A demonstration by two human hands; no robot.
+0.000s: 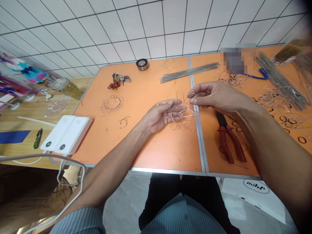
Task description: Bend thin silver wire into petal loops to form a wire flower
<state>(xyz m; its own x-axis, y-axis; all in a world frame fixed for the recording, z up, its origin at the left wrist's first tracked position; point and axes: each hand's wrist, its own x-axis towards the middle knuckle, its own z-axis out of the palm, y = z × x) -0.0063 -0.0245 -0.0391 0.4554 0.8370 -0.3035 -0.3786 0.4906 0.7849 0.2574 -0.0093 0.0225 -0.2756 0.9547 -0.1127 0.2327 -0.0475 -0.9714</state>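
My left hand (163,113) is closed lightly around a thin wire ring with looped petals (184,125), held just above the orange table. At the upper right edge of that wire ring, my right hand (207,96) pinches a bit of its wire between thumb and fingertips. A similar looped wire ring (112,104) lies flat to the left. Below my right forearm rest red-handled pliers (227,139), their jaws partly hidden by the arm.
A bundle of straight wires (190,72) and a roll of tape (142,64) lie toward the wall. Keys (119,80) sit at back left, a white power bank (66,134) at the left edge. Wire scraps (275,99) and small dark rings (302,140) scatter right.
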